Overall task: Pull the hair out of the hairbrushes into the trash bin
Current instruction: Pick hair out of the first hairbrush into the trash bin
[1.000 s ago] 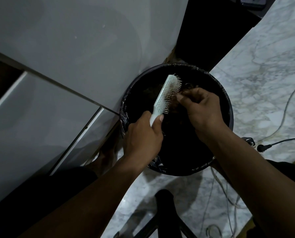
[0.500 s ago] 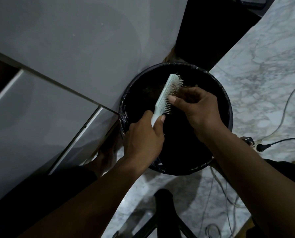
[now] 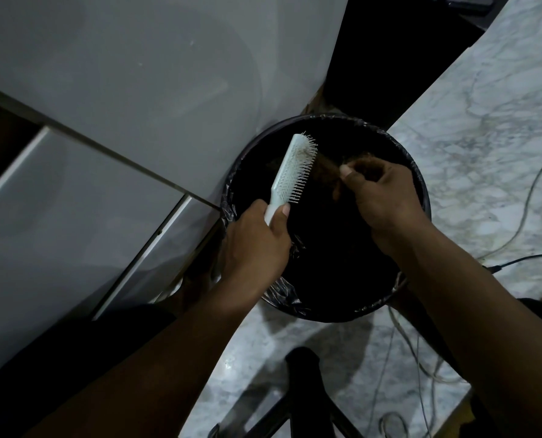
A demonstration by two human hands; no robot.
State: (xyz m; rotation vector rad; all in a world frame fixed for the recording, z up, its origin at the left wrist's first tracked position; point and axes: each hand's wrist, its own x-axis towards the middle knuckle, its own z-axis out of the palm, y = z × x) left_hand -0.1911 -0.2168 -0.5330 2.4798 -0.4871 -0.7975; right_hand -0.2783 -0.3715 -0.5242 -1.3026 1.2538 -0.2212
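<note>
**Head view: a tuft of hair is coming out of the brush, above the bin**

Head camera looks down on both hands over the open trash bin (image 3: 416, 184), which has a black liner and stands on the marble floor (image 3: 484, 153) against a white cabinet (image 3: 121, 90).

The left hand (image 3: 253, 248) is wrapped tightly around the handle of the pale hairbrush (image 3: 293, 172). The brush head points away from the person, with the bristles turned toward the right hand. The right hand (image 3: 380, 197) is just beside the bristles; its thumb and fingers are pressed together on a brownish tuft of hair (image 3: 326, 164). This tuft stretches from the pinch back to the upper bristles, so it seems not yet free. A little hair also shows on the pad near the tip of the brush.

I judge the step in hand to be the pulling of the hair from this brush. The next move calls for drawing the right hand farther from the left one until the tuft leaves the bristles, then letting it fall into the bin below both hands. The remaining hair near the tip would then need another pinch.
</note>
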